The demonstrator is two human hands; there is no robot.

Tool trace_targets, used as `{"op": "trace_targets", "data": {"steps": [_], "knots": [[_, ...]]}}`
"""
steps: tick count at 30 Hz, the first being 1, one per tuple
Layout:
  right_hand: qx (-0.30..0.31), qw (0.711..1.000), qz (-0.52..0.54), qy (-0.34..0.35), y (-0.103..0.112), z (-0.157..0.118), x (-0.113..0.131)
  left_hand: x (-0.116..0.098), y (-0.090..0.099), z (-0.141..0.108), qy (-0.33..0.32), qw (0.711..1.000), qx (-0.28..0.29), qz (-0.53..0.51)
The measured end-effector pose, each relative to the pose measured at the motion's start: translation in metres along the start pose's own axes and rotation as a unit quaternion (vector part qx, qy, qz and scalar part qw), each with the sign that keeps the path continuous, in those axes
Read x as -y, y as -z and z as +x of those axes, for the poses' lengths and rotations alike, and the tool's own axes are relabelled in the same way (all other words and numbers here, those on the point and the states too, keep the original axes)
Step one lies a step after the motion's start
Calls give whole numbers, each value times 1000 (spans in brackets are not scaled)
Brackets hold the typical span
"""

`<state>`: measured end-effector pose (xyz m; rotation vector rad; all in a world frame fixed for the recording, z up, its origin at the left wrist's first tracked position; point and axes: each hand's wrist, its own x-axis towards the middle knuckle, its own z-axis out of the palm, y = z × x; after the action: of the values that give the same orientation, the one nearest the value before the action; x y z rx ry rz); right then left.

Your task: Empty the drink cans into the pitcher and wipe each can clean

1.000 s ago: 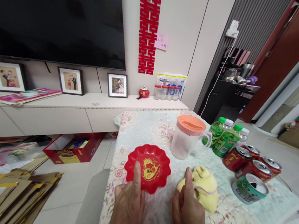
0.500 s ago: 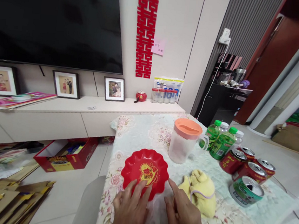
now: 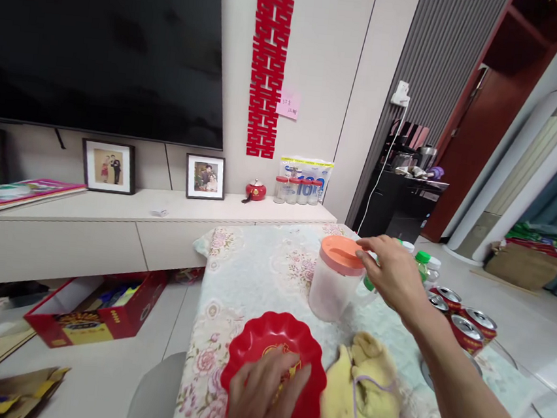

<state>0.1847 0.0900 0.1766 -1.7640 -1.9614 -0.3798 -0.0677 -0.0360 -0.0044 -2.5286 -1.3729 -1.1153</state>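
On the floral tablecloth (image 3: 264, 253) lies a red scalloped plate (image 3: 311, 350) with a gold heart print. My left hand (image 3: 265, 398) is over it, fingers spread and holding nothing; whether they touch the plate I cannot tell. A frosted plastic pitcher (image 3: 332, 293) with an orange lid (image 3: 338, 251) stands behind the plate. My right hand (image 3: 393, 272) is at the lid's right edge, fingers stretched out and not closed round anything. The hand and forearm hide the pitcher's handle and part of the bottles. A crumpled yellow cloth (image 3: 364, 388) is right of the plate.
Several red cans (image 3: 466, 329) stand on the right, beside bottles with green caps (image 3: 422, 259). A low white cabinet (image 3: 182, 236) with photo frames (image 3: 205, 177) runs along the wall. A red cardboard box (image 3: 123, 315) sits on the floor, and a grey stool (image 3: 157, 394) is by the table.
My right hand has moved from beside the plate up and right to the pitcher lid. My left hand stays over the plate. The camera view has shifted, and the plate appears lower and nearer.
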Motion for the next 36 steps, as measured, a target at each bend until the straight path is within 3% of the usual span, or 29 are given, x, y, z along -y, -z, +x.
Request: {"op": "trace_targets", "data": {"steps": [2,5,8,11,14,18,36], "knots": [[71,997,-12,12,-1,29,0,2,15,40,29,987,88,-130],[178,983,-39,6,-7,51,5,5,18,114,178,937,145,-264],[249,966,-69,-13,-11,57,10,9,-9,175,219,917,122,-310],[279,955,-100,-26,-11,60,10,11,-44,209,213,905,104,-353],[300,945,-124,-34,-10,66,8,11,-69,219,201,893,83,-395],[320,938,-128,-20,-10,69,2,11,-82,219,199,887,43,-415],[302,946,-74,92,-14,69,-21,4,-89,217,229,915,-3,-333]]}}
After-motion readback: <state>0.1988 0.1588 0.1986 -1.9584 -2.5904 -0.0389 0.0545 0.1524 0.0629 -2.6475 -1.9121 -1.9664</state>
